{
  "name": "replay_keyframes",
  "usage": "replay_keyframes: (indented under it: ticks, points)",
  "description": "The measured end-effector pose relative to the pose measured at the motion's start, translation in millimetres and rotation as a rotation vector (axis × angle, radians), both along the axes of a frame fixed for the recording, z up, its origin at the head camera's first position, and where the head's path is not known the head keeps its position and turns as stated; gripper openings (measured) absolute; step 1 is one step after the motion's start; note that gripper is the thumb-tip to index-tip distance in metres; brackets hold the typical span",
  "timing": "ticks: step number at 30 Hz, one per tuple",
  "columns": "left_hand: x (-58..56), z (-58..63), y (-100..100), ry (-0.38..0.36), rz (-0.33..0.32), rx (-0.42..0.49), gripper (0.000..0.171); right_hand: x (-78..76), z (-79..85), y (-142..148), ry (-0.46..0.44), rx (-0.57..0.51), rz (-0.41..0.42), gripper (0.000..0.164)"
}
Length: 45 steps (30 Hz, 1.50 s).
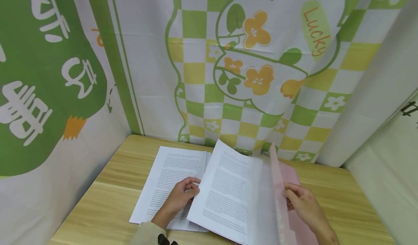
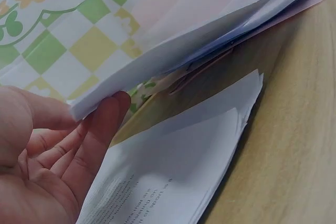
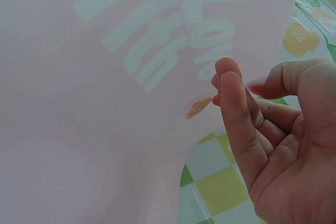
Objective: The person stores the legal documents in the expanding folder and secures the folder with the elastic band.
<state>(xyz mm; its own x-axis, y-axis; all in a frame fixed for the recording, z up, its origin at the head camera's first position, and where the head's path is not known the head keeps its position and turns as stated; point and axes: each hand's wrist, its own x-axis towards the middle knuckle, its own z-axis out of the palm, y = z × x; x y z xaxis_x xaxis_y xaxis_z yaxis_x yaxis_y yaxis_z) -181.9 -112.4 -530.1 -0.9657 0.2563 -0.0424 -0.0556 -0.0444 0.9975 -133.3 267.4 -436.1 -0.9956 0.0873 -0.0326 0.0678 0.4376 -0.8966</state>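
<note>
My left hand [image 1: 177, 197] pinches the left edge of a thin stack of printed sheets [image 1: 225, 190], lifted at a slant beside the folder. In the left wrist view, the edge of these sheets [image 2: 157, 56] runs between thumb and fingers. Next to the sheets stands a clear plastic sleeve [image 1: 261, 194] inside a pink folder [image 1: 278, 187]. With its fingertips my right hand [image 1: 305, 203] holds the folder's raised cover at the outer edge. White lettering shows on the pink cover [image 3: 94, 145] in the right wrist view.
Another stack of printed paper [image 1: 176, 168] lies on the wooden table [image 1: 111, 197], partly under my left hand. A green-and-white patterned curtain [image 1: 196, 67] hangs behind the table's back edge, with more cloth at both sides.
</note>
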Motion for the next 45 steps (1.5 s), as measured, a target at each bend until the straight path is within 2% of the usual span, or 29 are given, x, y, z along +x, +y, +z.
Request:
replay_keyframes:
  ticks: [10, 18, 23, 31, 35, 40, 45]
  points:
    - [9.6, -0.3, 7.7, -0.058, -0.130, 0.087, 0.035, -0.5, -1.1, 0.3, 0.003, -0.001, -0.002, 0.033]
    - [15.2, 1.2, 15.1, -0.122, -0.185, 0.133, 0.037, -0.5, -0.7, 0.6, -0.013, -0.001, -0.005, 0.033]
    - [17.1, 3.8, 17.4, -0.131, -0.240, 0.157, 0.044, -0.2, -0.1, 0.0, -0.013, -0.005, -0.009, 0.033]
    - [19.4, 6.5, 20.9, -0.129, -0.291, 0.151, 0.055, -0.8, 0.3, -0.9, -0.019, -0.002, -0.002, 0.033]
    - [18.7, 4.2, 24.4, -0.107, -0.301, 0.112, 0.055, -0.3, 1.1, -2.0, -0.017, 0.003, 0.006, 0.031]
    - [15.0, 3.7, 28.5, -0.066, -0.280, -0.009, 0.050, 0.7, 1.3, -3.1, -0.001, 0.005, 0.009, 0.030]
    - [12.7, 5.7, 33.8, -0.063, -0.258, -0.098, 0.042, 0.8, 0.6, -2.8, -0.003, 0.001, 0.010, 0.030]
